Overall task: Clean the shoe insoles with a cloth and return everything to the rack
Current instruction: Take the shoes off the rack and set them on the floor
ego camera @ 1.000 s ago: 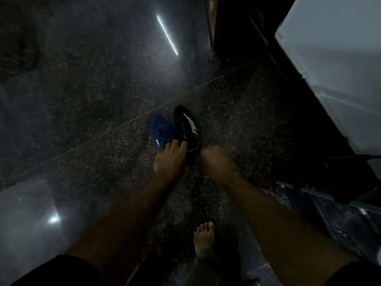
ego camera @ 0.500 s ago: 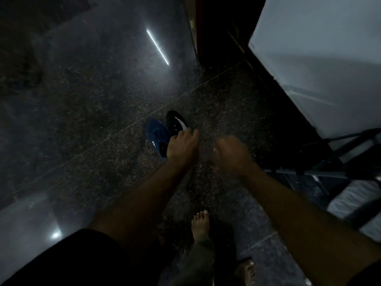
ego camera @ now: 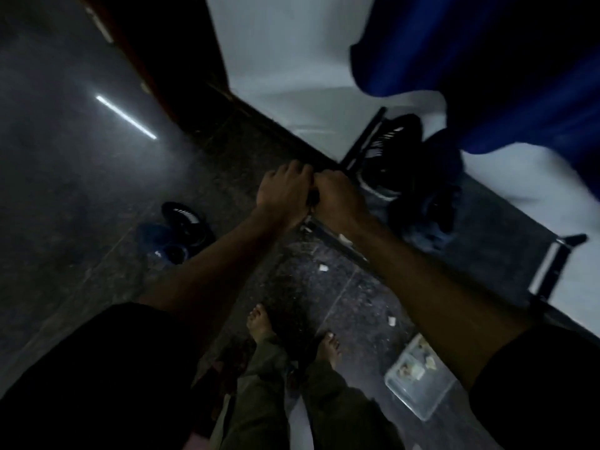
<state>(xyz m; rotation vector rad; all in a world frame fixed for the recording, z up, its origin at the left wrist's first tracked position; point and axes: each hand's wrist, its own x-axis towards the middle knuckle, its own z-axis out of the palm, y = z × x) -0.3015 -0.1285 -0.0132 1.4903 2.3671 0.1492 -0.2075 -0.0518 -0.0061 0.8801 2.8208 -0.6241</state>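
Though dim, both hands (ego camera: 311, 193) fisted together

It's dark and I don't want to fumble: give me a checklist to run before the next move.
1. Left hand at the rack corner: ok.
2. Right hand beside it: ok.
3. What the hands hold: cannot tell.
4. Black shoe and blue shoe back on the rack: not ok, both are on the floor.
5. Bare feet clear of the plastic container: ok.

No text, label, brand or number is legible anywhere in this dim, blurred view.
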